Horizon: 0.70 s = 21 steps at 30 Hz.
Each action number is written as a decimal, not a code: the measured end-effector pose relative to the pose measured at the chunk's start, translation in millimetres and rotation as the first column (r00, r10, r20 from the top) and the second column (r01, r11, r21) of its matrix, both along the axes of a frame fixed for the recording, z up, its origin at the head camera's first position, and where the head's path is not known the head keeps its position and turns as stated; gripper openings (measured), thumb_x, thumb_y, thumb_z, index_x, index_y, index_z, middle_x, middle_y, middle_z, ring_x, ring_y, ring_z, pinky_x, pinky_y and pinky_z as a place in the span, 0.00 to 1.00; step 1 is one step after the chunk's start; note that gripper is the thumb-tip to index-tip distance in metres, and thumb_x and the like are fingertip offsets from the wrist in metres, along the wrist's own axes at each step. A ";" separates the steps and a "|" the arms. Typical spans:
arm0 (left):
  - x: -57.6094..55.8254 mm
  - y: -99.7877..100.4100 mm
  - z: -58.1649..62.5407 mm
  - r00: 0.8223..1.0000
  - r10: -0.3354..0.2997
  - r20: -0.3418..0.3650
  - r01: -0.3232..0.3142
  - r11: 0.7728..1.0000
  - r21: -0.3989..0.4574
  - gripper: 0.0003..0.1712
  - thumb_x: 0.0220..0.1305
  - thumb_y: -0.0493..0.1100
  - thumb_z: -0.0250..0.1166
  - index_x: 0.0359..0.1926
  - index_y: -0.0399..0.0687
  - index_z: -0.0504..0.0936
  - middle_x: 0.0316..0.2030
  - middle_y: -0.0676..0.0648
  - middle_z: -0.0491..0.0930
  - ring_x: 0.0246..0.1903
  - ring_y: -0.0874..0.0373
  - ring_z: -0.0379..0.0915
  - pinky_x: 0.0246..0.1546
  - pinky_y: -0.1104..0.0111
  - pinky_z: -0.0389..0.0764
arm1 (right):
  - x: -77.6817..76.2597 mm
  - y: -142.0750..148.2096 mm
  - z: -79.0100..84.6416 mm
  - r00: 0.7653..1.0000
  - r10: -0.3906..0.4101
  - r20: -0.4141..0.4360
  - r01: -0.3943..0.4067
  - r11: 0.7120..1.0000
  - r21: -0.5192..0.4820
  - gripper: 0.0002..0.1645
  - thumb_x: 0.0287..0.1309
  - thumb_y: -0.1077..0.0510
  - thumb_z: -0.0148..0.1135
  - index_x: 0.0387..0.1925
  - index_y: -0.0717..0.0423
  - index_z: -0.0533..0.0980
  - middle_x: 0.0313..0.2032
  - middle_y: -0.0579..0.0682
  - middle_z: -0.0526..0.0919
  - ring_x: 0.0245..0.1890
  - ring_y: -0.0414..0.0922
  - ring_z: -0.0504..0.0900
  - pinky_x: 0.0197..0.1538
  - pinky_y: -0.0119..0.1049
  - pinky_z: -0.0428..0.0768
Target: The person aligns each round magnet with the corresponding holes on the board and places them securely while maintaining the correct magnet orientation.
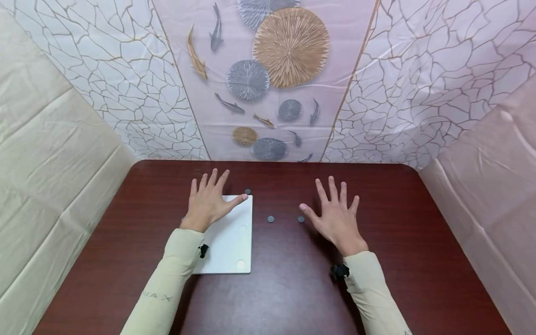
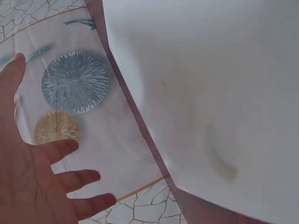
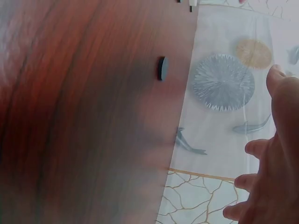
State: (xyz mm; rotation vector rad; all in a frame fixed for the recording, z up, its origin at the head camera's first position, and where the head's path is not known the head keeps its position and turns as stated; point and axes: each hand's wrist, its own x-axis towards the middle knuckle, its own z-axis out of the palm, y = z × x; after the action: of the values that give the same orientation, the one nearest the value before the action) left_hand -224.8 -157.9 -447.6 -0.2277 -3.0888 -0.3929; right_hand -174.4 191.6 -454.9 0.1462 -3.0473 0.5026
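My left hand point(image 1: 208, 203) is held over a white board point(image 1: 228, 246), fingers straight and spread, with nothing in it. Faint round marks show on the board's right side. My right hand point(image 1: 336, 218) is spread too, palm down over the table to the right, holding nothing. Near its thumb lies a small dark disc point(image 1: 301, 219), also seen in the right wrist view as a black disc point(image 3: 162, 68). Another grey disc point(image 1: 271, 219) lies between the hands, and a third disc point(image 1: 248, 191) sits by the board's far right corner. The left forearm hides part of the board.
The dark red wooden table point(image 1: 289, 288) has rounded far corners. A patterned cloth point(image 1: 259, 125) with fish and round motifs hangs behind it. Pale cloth walls point(image 1: 50, 186) stand along the left and right sides.
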 end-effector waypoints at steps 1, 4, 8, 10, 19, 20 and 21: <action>0.0 -0.8 0.6 1.000 -0.004 0.007 0.004 1.000 0.003 0.64 0.59 0.89 0.48 0.85 0.58 0.54 0.82 0.38 0.52 0.80 0.32 0.49 0.78 0.38 0.40 | 1.3 -1.2 -0.1 1.000 0.001 0.000 -0.001 1.000 0.006 0.59 0.68 0.16 0.42 0.86 0.40 0.41 0.85 0.59 0.37 0.82 0.68 0.32 0.72 0.79 0.35; -1.1 -3.5 1.0 0.999 -0.019 0.025 0.019 1.000 -0.008 0.63 0.60 0.89 0.48 0.84 0.57 0.56 0.82 0.37 0.54 0.78 0.32 0.52 0.77 0.37 0.44 | 5.4 -6.0 0.5 1.000 0.005 -0.008 -0.005 1.000 0.005 0.59 0.68 0.16 0.42 0.86 0.39 0.41 0.85 0.58 0.37 0.83 0.67 0.33 0.73 0.78 0.36; -2.3 -7.1 0.9 0.998 -0.042 0.049 0.043 0.999 -0.007 0.62 0.61 0.88 0.48 0.83 0.54 0.58 0.81 0.36 0.56 0.77 0.31 0.55 0.76 0.36 0.49 | 11.0 -14.3 2.4 1.000 0.021 -0.020 -0.021 1.000 -0.012 0.58 0.69 0.17 0.43 0.86 0.39 0.41 0.85 0.57 0.39 0.83 0.66 0.34 0.75 0.75 0.38; -2.5 -9.5 0.9 0.997 -0.054 0.059 0.054 0.999 0.006 0.61 0.63 0.86 0.50 0.83 0.54 0.58 0.80 0.36 0.57 0.76 0.31 0.56 0.76 0.36 0.51 | 14.2 -18.7 3.3 0.999 0.031 -0.025 -0.031 0.999 -0.015 0.57 0.70 0.19 0.43 0.86 0.40 0.42 0.85 0.58 0.40 0.83 0.66 0.35 0.76 0.73 0.39; -4.8 -22.5 -1.0 0.991 -0.065 0.117 0.061 0.998 0.034 0.58 0.67 0.81 0.53 0.84 0.53 0.54 0.81 0.34 0.55 0.76 0.30 0.56 0.74 0.35 0.56 | 30.6 -38.5 0.9 0.998 0.058 -0.015 -0.058 0.998 -0.011 0.55 0.74 0.23 0.44 0.86 0.44 0.41 0.84 0.60 0.40 0.83 0.64 0.37 0.77 0.71 0.42; -4.7 -23.5 -1.1 0.990 -0.065 0.123 0.061 0.998 0.034 0.58 0.67 0.81 0.54 0.84 0.53 0.54 0.81 0.34 0.55 0.76 0.30 0.56 0.73 0.35 0.57 | 32.9 -41.1 -0.1 0.998 0.062 -0.011 -0.062 0.998 -0.012 0.54 0.74 0.23 0.44 0.86 0.44 0.42 0.84 0.60 0.40 0.83 0.64 0.37 0.77 0.71 0.42; -4.6 -24.3 -1.2 0.990 -0.065 0.126 0.062 0.998 0.034 0.58 0.67 0.81 0.54 0.84 0.52 0.54 0.81 0.34 0.55 0.76 0.30 0.56 0.73 0.35 0.58 | 35.3 -43.8 -1.2 0.998 0.066 -0.007 -0.066 0.998 -0.008 0.54 0.74 0.23 0.44 0.86 0.44 0.42 0.84 0.60 0.40 0.83 0.64 0.37 0.77 0.71 0.42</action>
State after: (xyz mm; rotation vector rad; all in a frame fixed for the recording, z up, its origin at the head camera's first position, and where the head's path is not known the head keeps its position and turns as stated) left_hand -229.4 -182.2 -448.9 -0.3131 -3.2043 -0.4744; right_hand -139.1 147.9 -456.1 0.2490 -3.0422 0.5170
